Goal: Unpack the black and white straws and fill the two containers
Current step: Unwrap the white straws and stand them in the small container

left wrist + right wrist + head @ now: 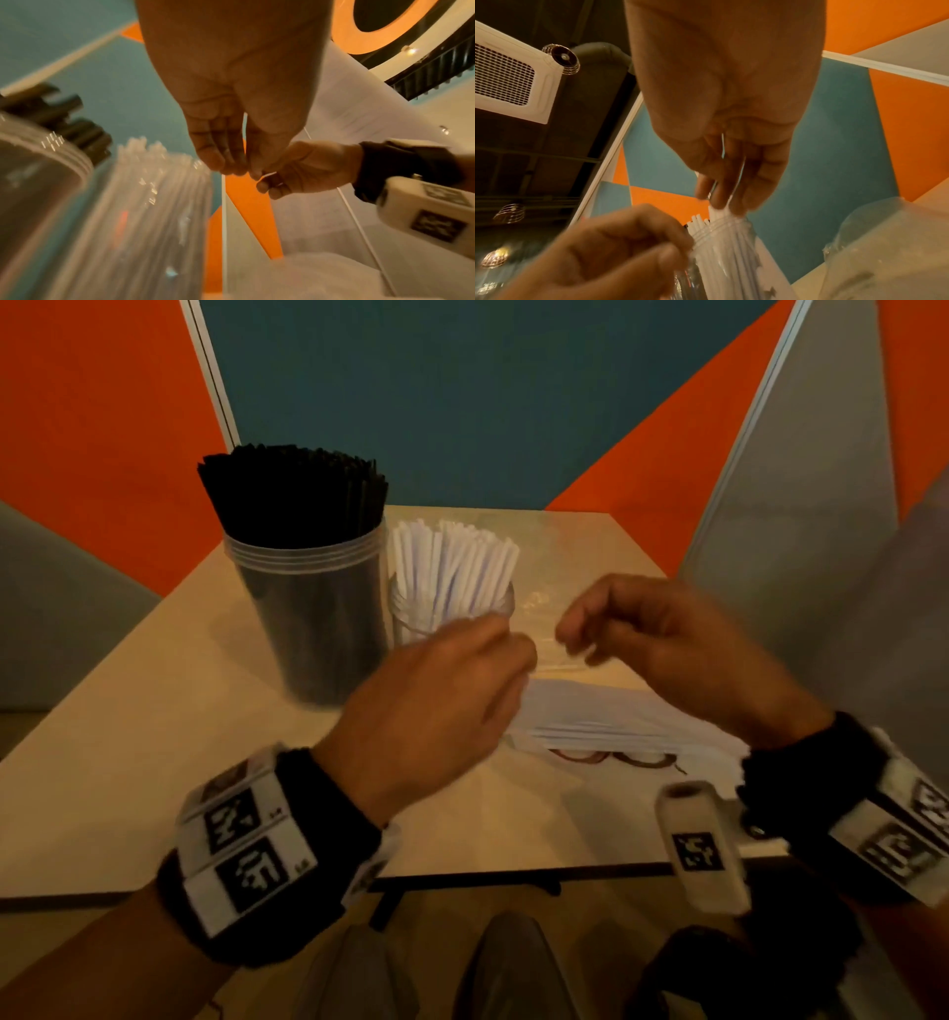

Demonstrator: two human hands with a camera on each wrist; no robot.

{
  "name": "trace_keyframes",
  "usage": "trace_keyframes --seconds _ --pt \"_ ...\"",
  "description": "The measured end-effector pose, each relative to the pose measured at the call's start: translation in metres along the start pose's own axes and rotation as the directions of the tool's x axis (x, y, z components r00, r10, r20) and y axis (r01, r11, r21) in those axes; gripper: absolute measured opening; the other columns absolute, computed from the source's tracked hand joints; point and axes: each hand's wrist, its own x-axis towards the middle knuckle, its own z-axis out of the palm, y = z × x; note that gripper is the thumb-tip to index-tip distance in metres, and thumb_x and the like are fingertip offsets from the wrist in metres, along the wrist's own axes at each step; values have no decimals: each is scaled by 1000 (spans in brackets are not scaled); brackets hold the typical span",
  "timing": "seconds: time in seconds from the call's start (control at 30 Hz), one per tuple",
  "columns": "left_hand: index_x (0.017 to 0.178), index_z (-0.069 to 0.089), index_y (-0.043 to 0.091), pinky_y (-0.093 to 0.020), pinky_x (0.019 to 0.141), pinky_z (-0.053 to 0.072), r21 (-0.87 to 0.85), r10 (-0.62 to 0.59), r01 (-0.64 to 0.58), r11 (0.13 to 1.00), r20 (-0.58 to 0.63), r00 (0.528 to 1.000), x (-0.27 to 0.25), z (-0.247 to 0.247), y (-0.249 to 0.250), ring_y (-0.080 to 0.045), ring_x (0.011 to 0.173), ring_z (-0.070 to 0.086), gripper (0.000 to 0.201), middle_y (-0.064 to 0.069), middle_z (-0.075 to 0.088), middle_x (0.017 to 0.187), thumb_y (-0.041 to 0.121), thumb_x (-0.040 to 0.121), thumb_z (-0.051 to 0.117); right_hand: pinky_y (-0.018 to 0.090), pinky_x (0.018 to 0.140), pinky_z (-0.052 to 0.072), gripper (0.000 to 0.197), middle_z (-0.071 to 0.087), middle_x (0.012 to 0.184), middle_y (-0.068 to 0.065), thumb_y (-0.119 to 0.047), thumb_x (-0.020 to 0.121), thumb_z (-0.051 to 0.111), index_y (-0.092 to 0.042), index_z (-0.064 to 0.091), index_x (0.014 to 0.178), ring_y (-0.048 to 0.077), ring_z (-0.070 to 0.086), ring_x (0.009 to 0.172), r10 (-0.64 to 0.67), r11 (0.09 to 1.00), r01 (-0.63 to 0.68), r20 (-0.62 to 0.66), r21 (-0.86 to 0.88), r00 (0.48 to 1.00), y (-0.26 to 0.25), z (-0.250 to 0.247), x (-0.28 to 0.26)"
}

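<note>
While black straws fill one jar, white straws fill another.

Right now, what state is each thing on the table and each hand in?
Black straws container: upright, packed full.
White straws container: upright, filled.
White straws pile: lying flat on the table.
Left hand: fingers curled.
Right hand: fingers curled, pinching something thin.
</note>
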Motion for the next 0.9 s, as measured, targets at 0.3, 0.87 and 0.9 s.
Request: trace_keyframes --seconds 0.3,0.87,0.9 --pt "117 46 17 -35 68 38 194 -141 71 978 375 916 23 73 17 -26 104 54 22 -5 51 115 19 95 47 21 101 36 43 53 137 -2 -7 95 40 -22 54 133 16 51 121 332 751 -10 364 -660 870 30 23 -36" --pt "96 58 15 -39 72 44 -45 -205 233 971 333 920 35 68 8 -29 89 58 10 -8 61 97 22 89 54 31 85 47 25 63 108 10 -22 97 43 -11 63 107 27 60 98 198 709 40 253 -704 947 78 66 7" --pt "95 58 14 -41 72 45 -54 -207 236 970 326 922 35 68 7 -29 88 58 9 -8 61 95 20 89 53 34 86 48 26 63 110 10 -23 97 42 -11 61 109 27 60 99 215 700 27 247 -713 945 77 67 8"
